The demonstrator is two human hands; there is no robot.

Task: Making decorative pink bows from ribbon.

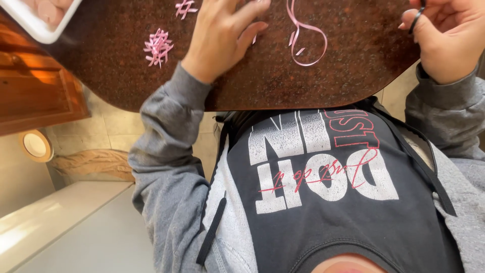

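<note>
- dark speckled stone makes up the table point(323, 81), its curved edge running just above the person's chest as the head camera looks straight down.
- the left hand point(222, 35) lies palm down on the table, wrist bent, fingers loosely spread and reaching toward the top of the view; the thumb points right, toward a loop of ribbon point(305, 43). the fingertips run out of the picture, so whether they pinch anything cannot be told.
- that pink ribbon is a thin curling strand lying flat on the table, just right of the left hand and well apart from the right one.
- the right hand point(449, 35) is raised at the table's right edge, fingers curled inward around a dark loop point(415, 20) that looks like a scissors handle; only a small part of it shows, so what it is stays unsure.
- a small pink bow point(158, 47) of cut ribbon loops sits on the table left of the left wrist, and a second bow point(185, 7) lies further up, half cut off by the picture's edge.
- grey sleeves point(166, 151) cover both forearms, elbows held out wide to each side.
- a white tray corner point(38, 25) shows at the upper left, over the table's edge.
</note>
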